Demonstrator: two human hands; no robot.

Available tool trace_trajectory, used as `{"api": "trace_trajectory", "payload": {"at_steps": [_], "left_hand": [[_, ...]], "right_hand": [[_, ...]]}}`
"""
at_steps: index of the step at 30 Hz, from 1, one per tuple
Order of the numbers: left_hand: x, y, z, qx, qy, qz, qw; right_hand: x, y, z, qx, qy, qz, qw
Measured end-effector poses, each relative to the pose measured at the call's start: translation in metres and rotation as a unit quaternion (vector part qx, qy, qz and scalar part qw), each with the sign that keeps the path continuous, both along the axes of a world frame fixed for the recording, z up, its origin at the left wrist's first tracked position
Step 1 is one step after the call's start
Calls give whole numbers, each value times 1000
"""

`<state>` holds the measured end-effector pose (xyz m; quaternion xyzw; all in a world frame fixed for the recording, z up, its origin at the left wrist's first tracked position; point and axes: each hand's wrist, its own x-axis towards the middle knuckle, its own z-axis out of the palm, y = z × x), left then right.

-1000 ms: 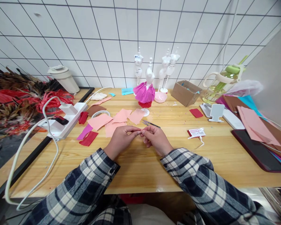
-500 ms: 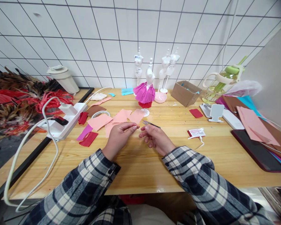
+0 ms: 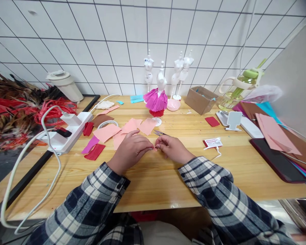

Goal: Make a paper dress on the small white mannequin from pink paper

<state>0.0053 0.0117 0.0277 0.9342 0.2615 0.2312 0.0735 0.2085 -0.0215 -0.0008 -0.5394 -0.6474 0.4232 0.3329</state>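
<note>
Fingertips of left hand [image 3: 132,150] and right hand [image 3: 172,149] pinch one tiny pink scrap [image 3: 155,148]; a soft, steady grip suits it

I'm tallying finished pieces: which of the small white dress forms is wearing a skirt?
The front dress form, standing forward of the rest, wears a pink skirt over red; the three others behind it are bare.

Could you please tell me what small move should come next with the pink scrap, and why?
Probably hold the scrap in the left hand alone and free the right hand: both pinch it now, and the scissors lie just behind.
</note>
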Motion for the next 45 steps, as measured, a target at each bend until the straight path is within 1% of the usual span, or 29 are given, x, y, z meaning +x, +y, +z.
{"api": "trace_trajectory", "payload": {"at_steps": [1,3,5,7,11,15,18,21,23,25,27,29,31,33,35,37,39,42,44,45], "left_hand": [[-1,0,0,15,21,-12,1000],[0,1,-3,34,58,-34,997],[1,1,-6,40,94,-52,993],[4,1,-9,38,122,-49,991],[8,0,-9,34,163,6,986],[10,-3,-8,26,187,64,980],[12,-5,-9,5,182,112,977],[12,-6,-11,-40,129,172,976],[11,-5,-12,-87,70,209,971],[11,-4,-12,-141,1,233,962],[11,-3,-12,-205,-75,239,946],[12,-3,-11,-270,-142,225,925],[13,-3,-10,-315,-189,194,909],[13,-3,-10,-329,-208,162,907],[12,-2,-10,-312,-200,143,918],[10,-1,-11,-276,-181,134,934],[9,-1,-12,-238,-163,110,951],[7,-1,-12,-168,-108,30,979],[6,-2,-11,-117,-48,-11,992],[6,-2,-10,-96,-15,-19,995]], "right_hand": [[1,0,-1,39,-45,9,998],[2,0,-1,103,-131,26,986],[1,0,-1,145,-196,39,969],[0,-2,0,172,-237,55,954],[-5,-8,3,212,-285,65,933],[-11,-14,6,230,-305,63,922],[-15,-17,6,242,-309,56,918],[-18,-19,4,238,-293,37,925],[-20,-21,3,216,-256,18,942],[-22,-22,2,173,-186,-12,967],[-24,-21,0,116,-96,-44,988],[-25,-18,-1,47,-4,-68,997],[-23,-14,-1,-30,86,-69,993],[-18,-9,0,-93,160,-58,981],[-12,-5,2,-125,197,-47,971],[-6,-3,3,-133,204,-36,969],[-2,-2,2,-135,201,-25,970],[1,0,-3,-119,182,-6,976],[3,1,-6,-74,113,12,991],[3,1,-6,-35,50,23,998]]}}
